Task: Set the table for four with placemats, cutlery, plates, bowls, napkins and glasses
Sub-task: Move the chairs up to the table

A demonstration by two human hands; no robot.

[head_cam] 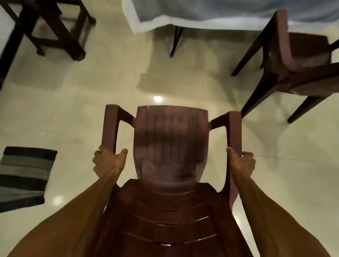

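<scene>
A brown plastic armchair (169, 150) hangs tipped in front of me above the tiled floor, its backrest towards my body and its seat facing away. My left hand (109, 161) grips its left armrest from below. My right hand (239, 164) grips the right armrest. Ahead stands the table (205, 7), draped in a grey-blue cloth with a white border. Nothing shows on the part of the cloth in view. No placemats, cutlery, plates, bowls, napkins or glasses are in sight.
A second brown chair (304, 58) stands at the table's right corner. At the upper left a dark wooden stool (55, 19) sits under another covered surface. A striped grey and black mat (21, 180) lies on the floor at left. Glossy tiles separate me from the table.
</scene>
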